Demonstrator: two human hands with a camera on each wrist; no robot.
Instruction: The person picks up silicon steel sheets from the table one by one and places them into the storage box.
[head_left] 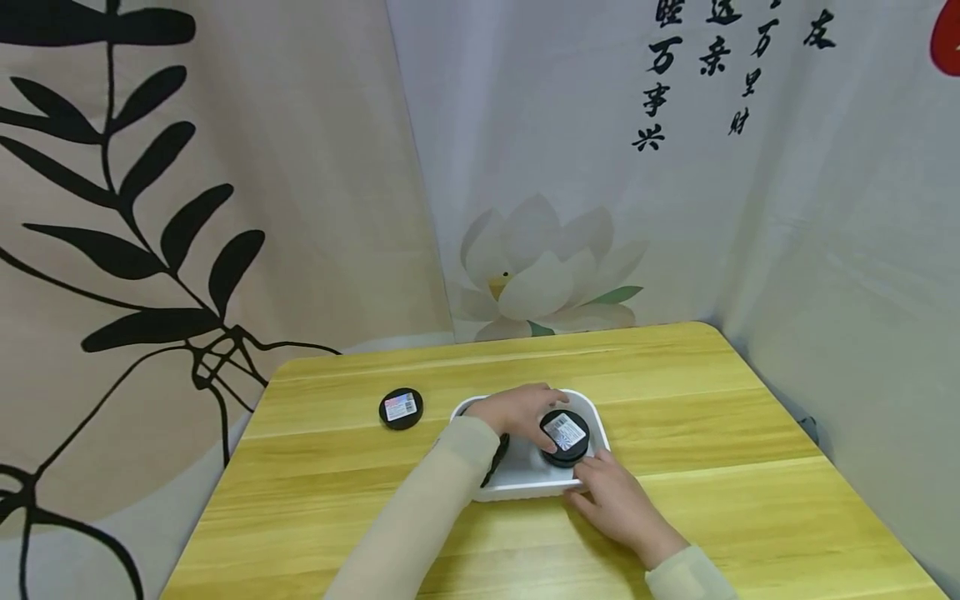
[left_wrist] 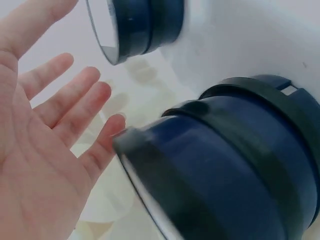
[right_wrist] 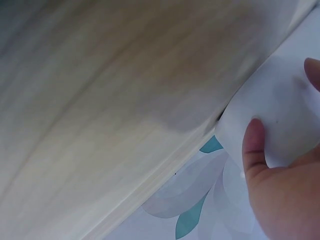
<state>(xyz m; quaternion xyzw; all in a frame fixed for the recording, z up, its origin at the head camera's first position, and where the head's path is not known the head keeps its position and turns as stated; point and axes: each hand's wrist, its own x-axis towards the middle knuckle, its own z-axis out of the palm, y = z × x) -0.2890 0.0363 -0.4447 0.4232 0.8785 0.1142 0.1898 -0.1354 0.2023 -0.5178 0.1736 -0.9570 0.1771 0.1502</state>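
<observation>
A white plastic tray [head_left: 517,486] stands on the table. Inside it, on the right, is a dark round jar [head_left: 565,437] with a white barcode label on top. My left hand [head_left: 517,410] reaches over the tray beside this jar, thumb near the label. In the left wrist view its fingers are spread, one fingertip right at the rim of a dark blue, black-banded jar [left_wrist: 215,165]. A second jar [head_left: 497,458] in the tray is partly hidden by my left forearm. My right hand [head_left: 618,508] pinches the tray's near right wall, thumb [right_wrist: 255,145] on the outside.
Another dark round jar [head_left: 401,408] with a label lies on the wooden table [head_left: 712,517], left of the tray. Behind the table hangs a printed curtain [head_left: 562,167] with a lotus and black writing.
</observation>
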